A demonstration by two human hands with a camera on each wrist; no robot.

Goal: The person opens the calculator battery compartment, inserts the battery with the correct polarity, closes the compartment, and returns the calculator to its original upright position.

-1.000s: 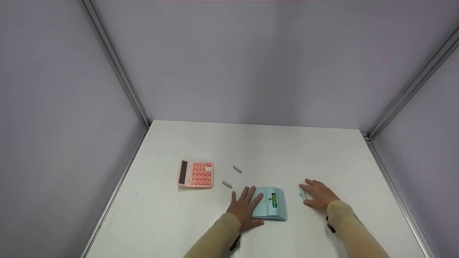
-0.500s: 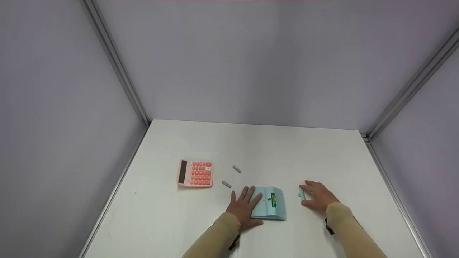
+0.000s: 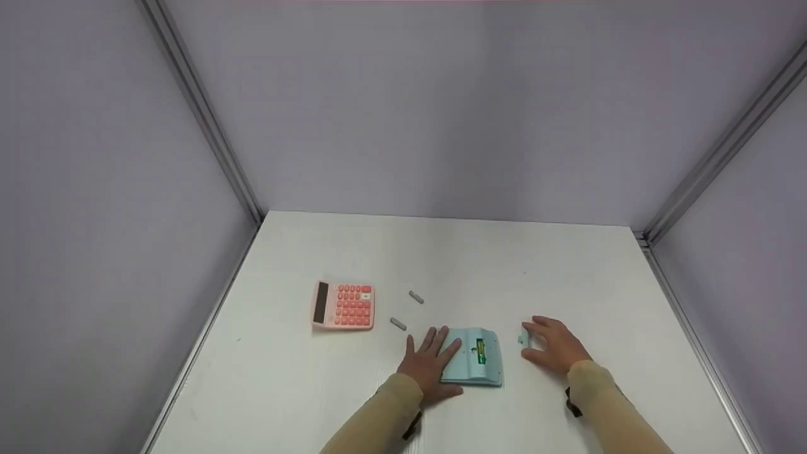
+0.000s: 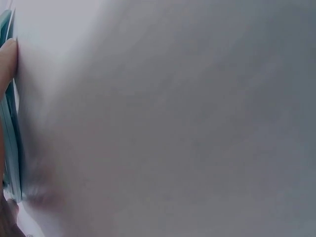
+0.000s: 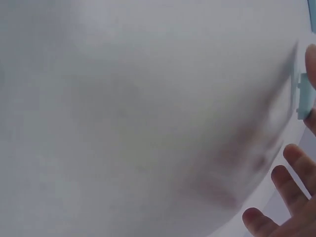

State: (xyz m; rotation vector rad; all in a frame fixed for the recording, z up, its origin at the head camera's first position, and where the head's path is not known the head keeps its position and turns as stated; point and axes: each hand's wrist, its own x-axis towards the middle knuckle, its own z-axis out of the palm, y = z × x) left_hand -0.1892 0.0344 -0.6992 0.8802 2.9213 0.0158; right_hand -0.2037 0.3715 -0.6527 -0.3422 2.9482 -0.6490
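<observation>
**Green battery [image 3: 481, 352] exposed in back of blue calculator [image 3: 471, 372]; blue cover [image 3: 524, 339] in right hand [image 3: 558, 345]**

The blue calculator lies with its back upward on the white table [image 3: 284, 384], in the near part, between the two hands. The left hand [image 3: 423, 371] rests flat over its left side, fingers straight and spread apart; the thumb points across its near edge. The right hand pinches the blue cover between thumb and finger; its other three fingers stand apart from one another. The cover is just to the right of the calculator, not touching it. Small tabs show along one edge of the cover. Whether it touches the table cannot be determined.

Further left, a pink calculator [image 3: 354, 306] lies keys upward. Between the two calculators, towards the far side, lie an upper grey rod [image 3: 416, 296] and a lower grey rod [image 3: 398, 323], well apart from the right hand. Both arms wear tan sleeves [image 3: 615, 403].
</observation>
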